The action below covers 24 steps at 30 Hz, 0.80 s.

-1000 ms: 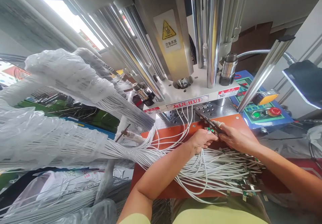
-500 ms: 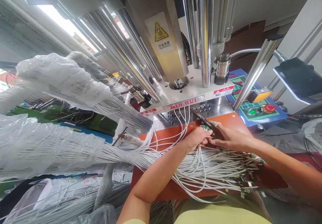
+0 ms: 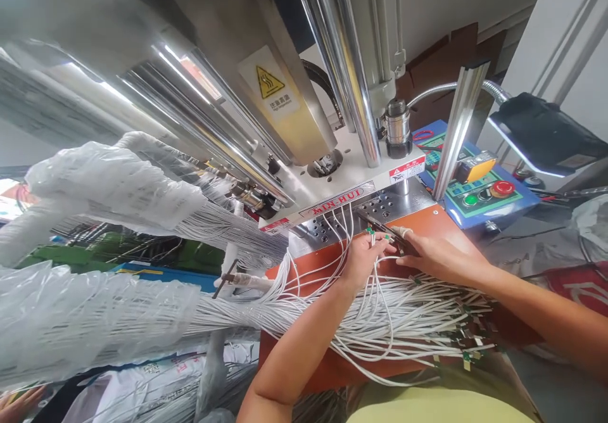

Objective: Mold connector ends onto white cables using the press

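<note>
My left hand (image 3: 363, 257) is closed round a few white cables, and small green connector boards (image 3: 371, 233) on their ends stick up past the fingertips. Just to its right, my right hand (image 3: 425, 255) grips a long, dark, narrow metal piece (image 3: 384, 228); its exact kind I cannot make out. The far end of this piece points at the steel plate of the press. Pale wrapping covers a finger or thumb of the right hand. Under both hands spreads a thick bundle of white cables (image 3: 380, 321), many tipped with green boards and metal plugs.
The press (image 3: 332, 198) stands ahead, several cables running under its front edge. A blue control box (image 3: 498, 201) with a red button is at the right, near a black lamp (image 3: 551, 128). Plastic-wrapped cable bundles (image 3: 95, 321) fill the left. An orange-brown work surface (image 3: 427, 227) lies below.
My left hand has shifted slightly left, away from the right hand, and the green-tipped cable ends now stand out more clearly. The view has swung a little to the right.
</note>
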{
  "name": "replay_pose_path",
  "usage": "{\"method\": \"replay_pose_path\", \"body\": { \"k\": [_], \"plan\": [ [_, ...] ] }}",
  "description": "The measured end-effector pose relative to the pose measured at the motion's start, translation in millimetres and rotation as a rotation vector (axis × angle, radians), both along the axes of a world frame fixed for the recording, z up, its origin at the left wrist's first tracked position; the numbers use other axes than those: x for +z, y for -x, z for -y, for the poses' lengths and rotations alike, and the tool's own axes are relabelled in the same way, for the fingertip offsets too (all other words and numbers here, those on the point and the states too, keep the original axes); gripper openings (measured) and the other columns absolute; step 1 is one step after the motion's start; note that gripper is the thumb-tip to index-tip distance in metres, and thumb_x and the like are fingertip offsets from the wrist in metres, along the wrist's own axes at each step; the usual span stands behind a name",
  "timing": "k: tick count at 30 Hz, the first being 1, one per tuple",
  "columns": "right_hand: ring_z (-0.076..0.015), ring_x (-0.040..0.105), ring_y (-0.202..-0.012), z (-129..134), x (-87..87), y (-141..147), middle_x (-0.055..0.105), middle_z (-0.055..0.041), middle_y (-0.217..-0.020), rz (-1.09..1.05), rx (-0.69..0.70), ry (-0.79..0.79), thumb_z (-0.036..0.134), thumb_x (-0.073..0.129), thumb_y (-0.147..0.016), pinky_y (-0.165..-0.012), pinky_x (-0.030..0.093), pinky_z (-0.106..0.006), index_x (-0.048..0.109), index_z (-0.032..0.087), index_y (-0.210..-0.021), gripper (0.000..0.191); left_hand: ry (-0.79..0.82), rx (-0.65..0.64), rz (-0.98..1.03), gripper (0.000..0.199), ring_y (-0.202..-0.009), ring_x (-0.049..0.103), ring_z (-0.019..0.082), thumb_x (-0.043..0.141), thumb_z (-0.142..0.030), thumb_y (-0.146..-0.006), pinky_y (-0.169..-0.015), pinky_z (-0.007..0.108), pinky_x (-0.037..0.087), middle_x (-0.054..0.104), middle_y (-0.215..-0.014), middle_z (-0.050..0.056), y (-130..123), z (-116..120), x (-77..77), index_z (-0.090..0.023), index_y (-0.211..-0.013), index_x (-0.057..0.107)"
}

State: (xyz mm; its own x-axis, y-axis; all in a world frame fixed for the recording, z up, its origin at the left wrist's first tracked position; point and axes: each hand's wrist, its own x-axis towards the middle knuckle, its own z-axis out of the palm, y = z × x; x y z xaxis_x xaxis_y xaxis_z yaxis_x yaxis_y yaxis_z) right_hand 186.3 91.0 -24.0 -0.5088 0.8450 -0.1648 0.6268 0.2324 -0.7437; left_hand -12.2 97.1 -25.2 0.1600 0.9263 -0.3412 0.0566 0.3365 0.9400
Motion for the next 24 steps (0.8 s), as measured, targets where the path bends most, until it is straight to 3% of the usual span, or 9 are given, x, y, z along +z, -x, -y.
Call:
{"method": "replay_pose_path", "body": {
  "k": [3, 9, 12, 16, 24],
  "plan": [
    [-0.0246, 0.066, -0.09, 0, 0.1, -1, 0.068, -0.0092, -0.108, -0.035, -0.003, -0.014, 0.041, 0.052, -0.09, -0.074, 0.048, -0.033, 0.044, 0.023, -0.129, 0.044, -0.034, 0.052, 0.073, 0.036, -0.062, 0.055, 0.008, 0.07, -0.04, -0.08, -0.064, 0.02, 0.048, 0.074, -0.086, 0.008, -2, 0, 1.1, -0.013, -0.104, 0.072],
    [-0.0244, 0.067, -0.085, -2, 5.1, -2, 0.07, -0.0071, -0.101, -0.047, -0.029, -0.008, 0.044, 0.054, -0.089, -0.07, 0.048, -0.031, 0.045, 0.025, -0.131, 0.047, 0.056, 0.134, 0.161, 0.036, -0.062, 0.057, 0.007, 0.08, -0.037, -0.07, -0.065, 0.021, 0.048, 0.074, -0.085, 0.008, 3, 4, 8.1, -0.015, -0.099, 0.077],
    [-0.0246, 0.067, -0.084, -3, 4.5, -3, 0.07, -0.0065, -0.099, -0.046, -0.041, 0.004, 0.045, 0.055, -0.089, -0.069, 0.047, -0.031, 0.046, 0.026, -0.132, 0.048, -0.009, 0.084, 0.015, 0.026, -0.07, 0.065, 0.013, 0.081, -0.031, -0.069, -0.073, 0.026, 0.052, 0.075, -0.082, 0.007, 7, 6, 5.3, -0.015, -0.089, 0.078],
    [-0.0247, 0.066, -0.09, -4, -3.3, -3, 0.069, -0.006, -0.104, -0.071, -0.031, 0.027, 0.046, 0.055, -0.089, -0.072, 0.047, -0.031, 0.043, 0.027, -0.133, 0.049, -0.264, -0.027, -0.308, 0.011, -0.082, 0.069, 0.018, 0.074, -0.025, -0.077, -0.084, 0.03, 0.053, 0.076, -0.085, 0.005, 7, 9, 3.4, -0.018, -0.084, 0.079],
    [-0.0246, 0.065, -0.091, -3, -2.6, -4, 0.068, -0.0062, -0.105, -0.018, -0.041, 0.019, 0.043, 0.054, -0.089, -0.07, 0.044, -0.031, 0.044, 0.025, -0.128, 0.044, -0.465, -0.081, -0.435, 0.013, -0.087, 0.068, 0.017, 0.067, -0.017, -0.083, -0.089, 0.03, 0.052, 0.075, -0.088, 0.004, 2, 12, 3.3, -0.021, -0.086, 0.078]
  ]
}}
